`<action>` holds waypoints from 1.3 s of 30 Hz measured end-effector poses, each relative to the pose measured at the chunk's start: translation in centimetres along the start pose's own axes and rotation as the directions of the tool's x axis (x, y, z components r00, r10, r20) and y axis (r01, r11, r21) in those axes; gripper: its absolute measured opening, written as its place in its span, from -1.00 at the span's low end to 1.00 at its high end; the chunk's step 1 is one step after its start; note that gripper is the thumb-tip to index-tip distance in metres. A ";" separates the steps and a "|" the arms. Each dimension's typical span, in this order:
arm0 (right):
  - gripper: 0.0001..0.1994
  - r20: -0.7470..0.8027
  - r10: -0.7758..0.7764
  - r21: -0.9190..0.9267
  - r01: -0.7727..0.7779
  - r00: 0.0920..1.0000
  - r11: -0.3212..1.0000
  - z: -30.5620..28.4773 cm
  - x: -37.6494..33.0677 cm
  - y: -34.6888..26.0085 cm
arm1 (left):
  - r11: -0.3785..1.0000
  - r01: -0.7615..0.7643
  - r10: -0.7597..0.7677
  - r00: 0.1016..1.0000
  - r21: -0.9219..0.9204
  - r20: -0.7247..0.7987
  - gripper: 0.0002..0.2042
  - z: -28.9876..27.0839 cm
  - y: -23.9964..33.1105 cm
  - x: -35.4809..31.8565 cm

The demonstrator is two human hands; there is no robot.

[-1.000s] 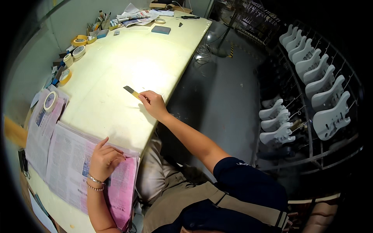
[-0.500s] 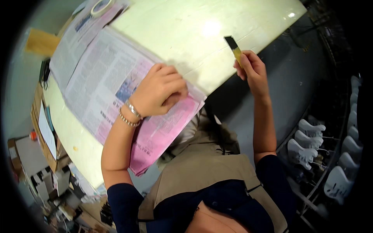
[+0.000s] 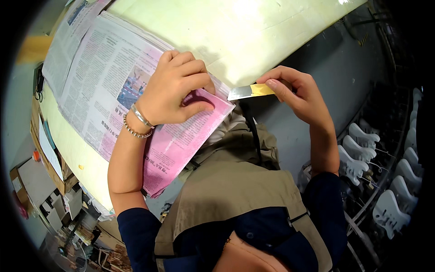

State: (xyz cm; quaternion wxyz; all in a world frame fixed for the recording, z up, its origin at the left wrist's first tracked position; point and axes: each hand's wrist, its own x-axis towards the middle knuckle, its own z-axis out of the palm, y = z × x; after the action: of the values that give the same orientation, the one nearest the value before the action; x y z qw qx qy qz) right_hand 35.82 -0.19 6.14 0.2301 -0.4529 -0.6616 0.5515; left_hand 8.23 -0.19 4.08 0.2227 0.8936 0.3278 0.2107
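My left hand (image 3: 176,88) is over a stack of newspapers (image 3: 97,72) on the pale table. Its thumb and curled fingers pinch the pink-stained sheet near the corner, and the paper bulges up between them. A silver bangle and a beaded bracelet circle that wrist. My right hand (image 3: 292,90) grips a short flat blade (image 3: 249,91) by its yellow grip, between thumb and fingers. The silver blade points left, its tip beside the stack's right corner; whether it touches the paper I cannot tell.
The pale table (image 3: 226,27) extends beyond the newspapers. White guitar bodies (image 3: 392,213) hang on a dark rack at the right. Cardboard boxes (image 3: 68,181) and clutter fill the lower left. A tan apron (image 3: 235,186) covers my front, close to the table edge.
My right hand has brought the blade down and left, from upright to nearly level beside the newspaper corner. My left hand's fingers have spread into a pinch on the pink-stained sheet.
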 end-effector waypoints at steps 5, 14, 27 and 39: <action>-0.81 0.111 0.015 -0.043 -0.011 0.994 0.999 -0.6 0.9 -0.3 | 1.000 0.007 -0.007 1.000 -0.023 0.001 -0.72 0.1 -0.2 0.1; -0.83 0.398 0.009 0.014 -0.016 0.917 1.000 0.0 4.1 0.6 | 0.998 0.049 -0.050 0.999 -0.038 -0.017 -0.73 0.8 -0.7 0.1; -0.82 0.392 0.107 0.000 -0.116 0.914 0.993 2.0 2.5 0.8 | 0.999 0.020 -0.022 0.998 -0.032 -0.056 -0.75 1.6 -1.7 -0.4; -0.85 0.476 0.128 0.204 -0.251 0.870 0.946 14.3 -2.9 0.1 | 0.995 -0.030 0.011 0.983 -0.099 -0.186 -0.76 2.3 -2.5 -0.3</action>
State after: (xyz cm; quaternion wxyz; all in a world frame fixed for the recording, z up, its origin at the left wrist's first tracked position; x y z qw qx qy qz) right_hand 25.76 -10.14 2.56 0.0698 -0.3398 -0.5712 0.7439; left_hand 8.01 0.72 0.80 0.2343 0.8610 0.3268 0.3114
